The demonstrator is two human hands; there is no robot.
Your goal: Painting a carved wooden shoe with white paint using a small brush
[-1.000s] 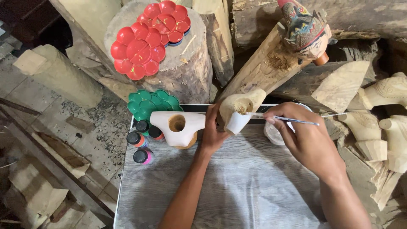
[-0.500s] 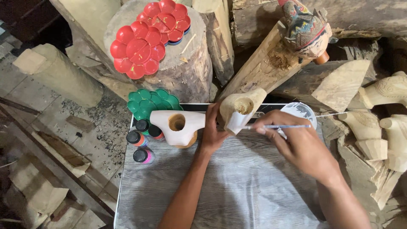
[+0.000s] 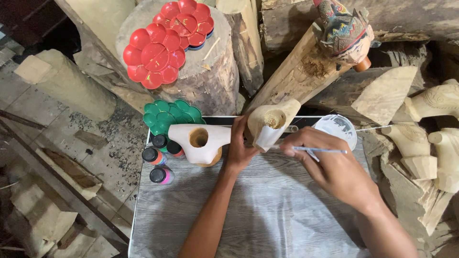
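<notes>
Pale, unpainted wood fills the middle of the view: the left hand point(image 3: 239, 150) wraps its fingers around a carved wooden piece point(image 3: 272, 125) with a hollowed top, holding it tilted above the far edge of a grey wood-grain table point(image 3: 248, 220). The lower part of that piece is coated white. The right hand point(image 3: 330, 165) is closed in a pinch on a thin paintbrush point(image 3: 318, 150), whose tip end points left and meets the white part of the carving just beside the left thumb. Behind the right hand, near the table's far right corner, sits a small round dish of white paint point(image 3: 339, 128). To the left of the held carving a second carved piece point(image 3: 200, 142), already white with a round hole in its top, rests on the table. Four small paint bottles point(image 3: 160, 160) with black caps stand grouped at the table's left edge, and a green flower-shaped palette point(image 3: 172, 113) lies just behind them. Farther back, two red flower-shaped palettes point(image 3: 165, 40) rest on a tree stump point(image 3: 210, 81). A painted, many-coloured carved figure point(image 3: 344, 31) tops a log at upper right, and several bare wooden carvings point(image 3: 430, 138) crowd the right side.
</notes>
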